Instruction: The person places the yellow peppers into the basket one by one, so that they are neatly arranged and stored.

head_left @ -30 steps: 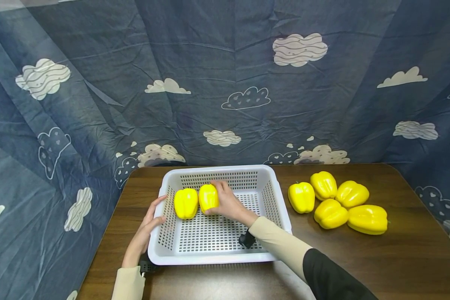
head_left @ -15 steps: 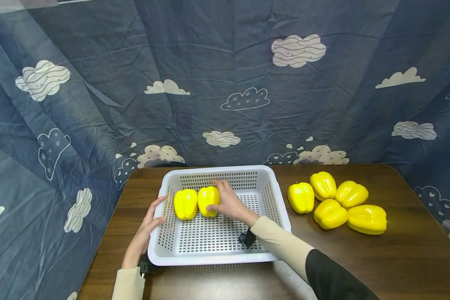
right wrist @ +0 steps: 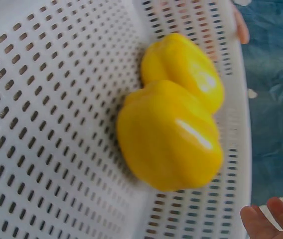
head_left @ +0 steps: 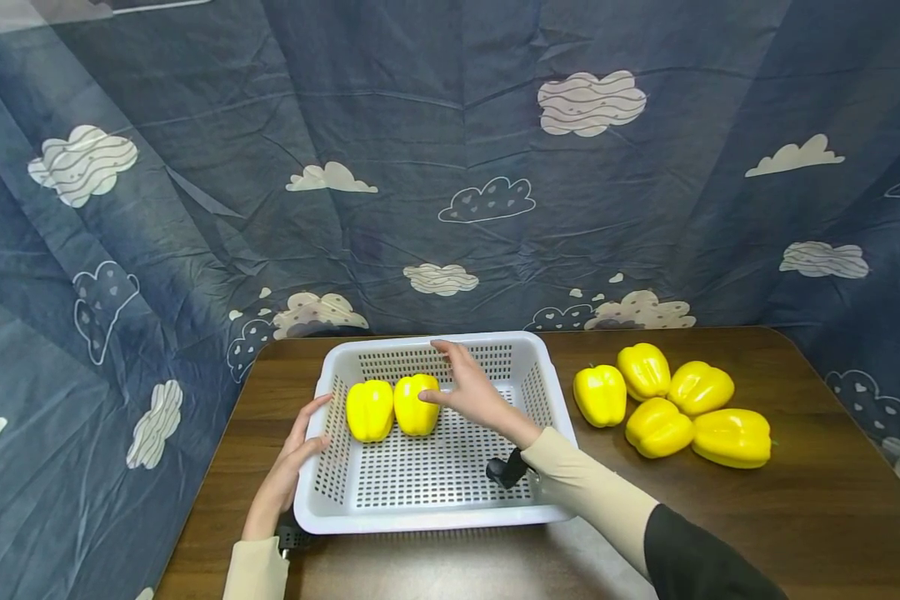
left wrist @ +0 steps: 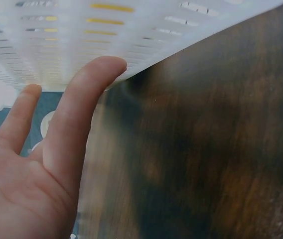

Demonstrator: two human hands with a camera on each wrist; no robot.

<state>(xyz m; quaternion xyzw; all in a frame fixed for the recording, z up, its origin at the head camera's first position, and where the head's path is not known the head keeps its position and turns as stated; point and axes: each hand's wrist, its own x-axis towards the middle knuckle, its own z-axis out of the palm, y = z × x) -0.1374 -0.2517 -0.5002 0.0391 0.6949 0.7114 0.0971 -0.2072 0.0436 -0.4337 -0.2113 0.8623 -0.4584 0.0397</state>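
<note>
Wooden table [head_left: 832,517] beneath, right hand [head_left: 482,395] hovers, thumb and fingers apart.

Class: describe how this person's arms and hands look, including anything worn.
The left hand and right hand are ungloved. Beige cuffs cover both forearms; the right sleeve turns black higher up. A small black device sits at each wrist.

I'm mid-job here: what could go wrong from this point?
The right hand is close to the nearest glossy yellow bell pepper in the white perforated plastic basket and might nudge it into its neighbour.

The left hand touches only the basket's left side, so a bump might shift it on the brown wooden table.

Five glossy yellow bell peppers sit bunched right of the basket; lifting one might roll another.
</note>
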